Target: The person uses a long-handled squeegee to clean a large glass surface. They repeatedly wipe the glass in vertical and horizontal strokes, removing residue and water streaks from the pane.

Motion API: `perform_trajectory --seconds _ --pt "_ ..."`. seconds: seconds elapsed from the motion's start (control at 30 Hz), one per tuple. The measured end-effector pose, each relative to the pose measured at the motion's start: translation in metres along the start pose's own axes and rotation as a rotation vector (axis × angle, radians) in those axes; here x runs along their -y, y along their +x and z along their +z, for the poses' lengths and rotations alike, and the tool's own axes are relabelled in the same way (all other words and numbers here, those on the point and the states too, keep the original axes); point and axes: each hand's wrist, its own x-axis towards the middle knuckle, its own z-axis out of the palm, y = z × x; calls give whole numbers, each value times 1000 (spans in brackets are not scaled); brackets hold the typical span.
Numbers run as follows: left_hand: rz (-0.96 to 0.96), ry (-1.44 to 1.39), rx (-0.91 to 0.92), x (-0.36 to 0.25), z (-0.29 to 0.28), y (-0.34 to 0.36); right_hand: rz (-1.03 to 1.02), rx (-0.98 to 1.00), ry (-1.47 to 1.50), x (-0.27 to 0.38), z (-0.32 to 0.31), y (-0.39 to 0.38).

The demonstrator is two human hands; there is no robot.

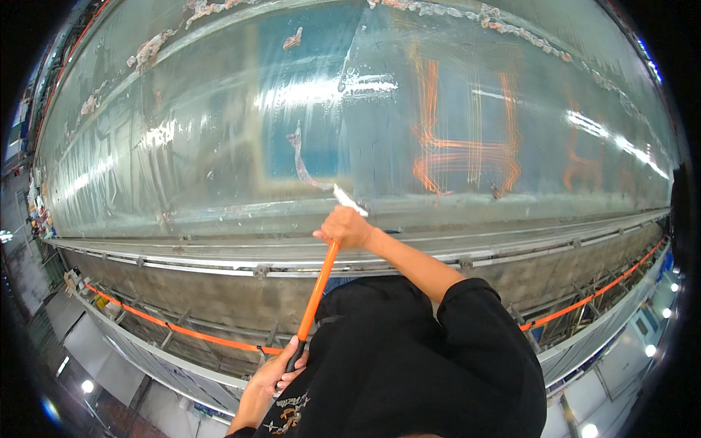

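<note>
My right hand point(345, 227) is closed around the upper end of a long-handled scraper point(319, 287), just below its pale head. The scraper has an orange shaft and a black grip. Lower down, near my body, my left hand point(277, 371) wraps round the black grip. The shaft slants up and to the right between the two hands. Its whitish head point(350, 201) is at the lower part of a large, glossy grey-green panel point(219, 146). A thin, curled strip of residue point(300, 160) clings to the panel just up and left of the head.
Lumpy residue point(150, 50) runs along the panel's upper part. Orange markings point(467, 146) cover its right half. Metal rails point(182, 264) follow the lower edge above a brownish ledge. An orange bar point(175, 327) runs behind me on both sides, with lit floor below.
</note>
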Motion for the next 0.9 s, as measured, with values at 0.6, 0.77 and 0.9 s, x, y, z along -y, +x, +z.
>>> perform_trajectory --seconds 0.6,0.77,0.9 --pt "208 -323 419 -412 129 27 -48 -68 -420 -362 -191 280" --pt "165 -325 345 -292 84 34 -79 -26 -252 -275 -136 194" --pt "96 -315 265 -125 24 32 20 -78 -131 -125 -57 98"
